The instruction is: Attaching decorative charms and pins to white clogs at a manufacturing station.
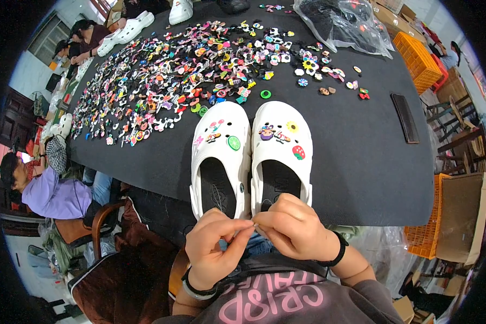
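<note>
A pair of white clogs lies side by side on the black table, toes pointing away from me. On the left clog (204, 148) are a lime slice charm (233, 143), a cherry charm (216, 125) and smaller ones. The right clog (302, 135) carries a sunflower charm (292, 127), a strawberry charm (298, 153) and a purple figure charm (266, 133). Over the heel ends, my left hand (216, 243) and my right hand (294, 225) meet with fingertips pinched together. What they pinch is too small to make out. A thin pale strand shows inside the left clog.
A wide heap of colourful shoe charms (162, 75) covers the table's far left. A dark flat case (404, 118) lies at the right. Behind are a clear plastic bag (343, 27) and more white clogs (128, 29). Orange crates (417, 60) stand beyond; a person in purple (59, 191) sits left.
</note>
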